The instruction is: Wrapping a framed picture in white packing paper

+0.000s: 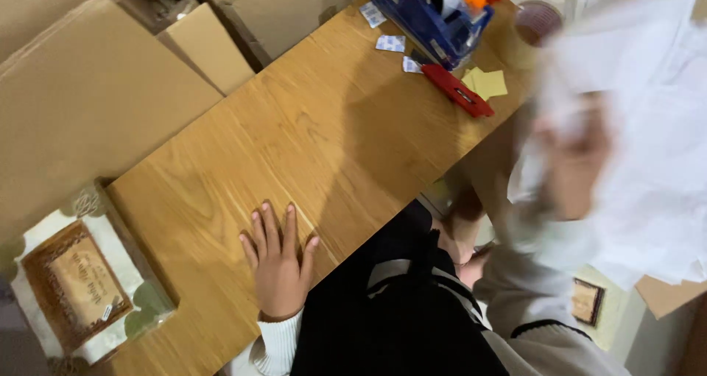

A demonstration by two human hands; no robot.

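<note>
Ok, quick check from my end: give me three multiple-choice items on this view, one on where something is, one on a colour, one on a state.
1. Where does the left hand rest?
A. flat on the wooden table
B. on the tape dispenser
C. on the cardboard sheet

2. What colour is the utility knife by the yellow notes?
A. green
B. red
C. black

3. What is the right hand doing?
A. lying flat on the table
B. gripping the knife
C. raised, blurred, against thin white sheet material

Answers:
1 A, its fingers spread on the bare table.
2 B, its body is plainly red.
3 C, it is off the table with white material around it.
</note>
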